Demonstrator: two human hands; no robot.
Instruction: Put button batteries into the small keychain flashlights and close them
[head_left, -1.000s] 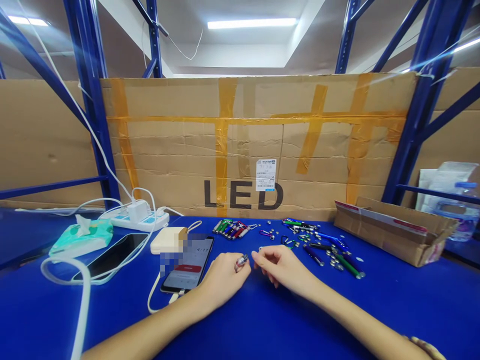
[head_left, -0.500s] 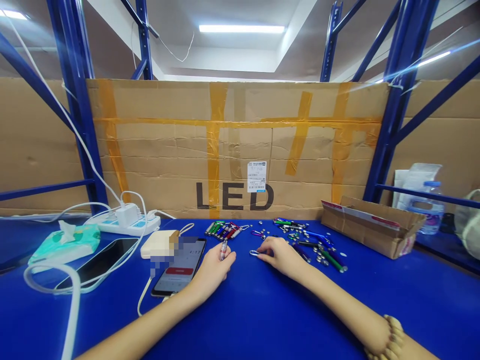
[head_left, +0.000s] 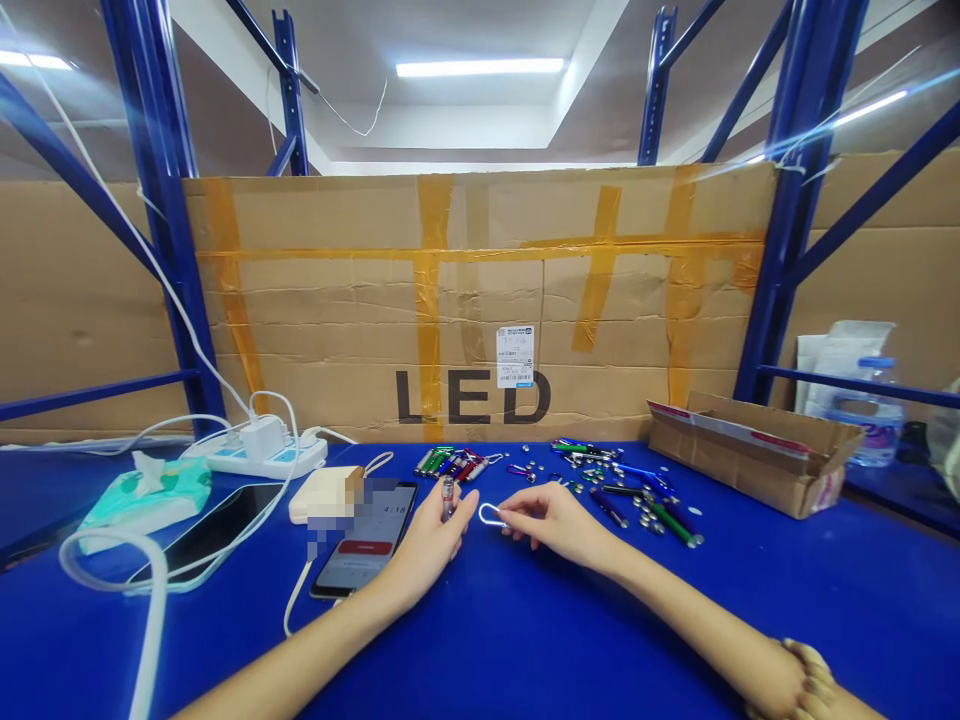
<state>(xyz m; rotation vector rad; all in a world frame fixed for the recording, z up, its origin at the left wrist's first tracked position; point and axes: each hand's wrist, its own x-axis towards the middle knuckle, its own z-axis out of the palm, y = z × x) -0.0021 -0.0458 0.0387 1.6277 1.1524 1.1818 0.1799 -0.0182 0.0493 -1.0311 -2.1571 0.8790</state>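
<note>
In my left hand [head_left: 431, 535], closed fingers grip a small silver tube [head_left: 448, 498] that looks like a mini flashlight, standing roughly upright. My right hand [head_left: 561, 522] pinches a silver carabiner clip [head_left: 489, 514] between thumb and fingertips; its rounded end points at my left hand, a small gap away. Behind my left hand lies a row of short coloured flashlights [head_left: 454, 463], one with a clip attached. Beyond my right hand are scattered coloured tubes [head_left: 671, 522], loose clips and small metal caps [head_left: 645, 518].
At left are a phone [head_left: 367, 535] with a lit screen, a cream charger block [head_left: 322, 492], a second phone [head_left: 210, 535], a tissue pack [head_left: 142, 497] and a power strip [head_left: 281, 455] with white cables. An open cardboard box [head_left: 750, 460] stands at right.
My right hand has lifted the carabiner clip off the table and moved it left, closer to my left hand. The silver tube stays in my left hand.
</note>
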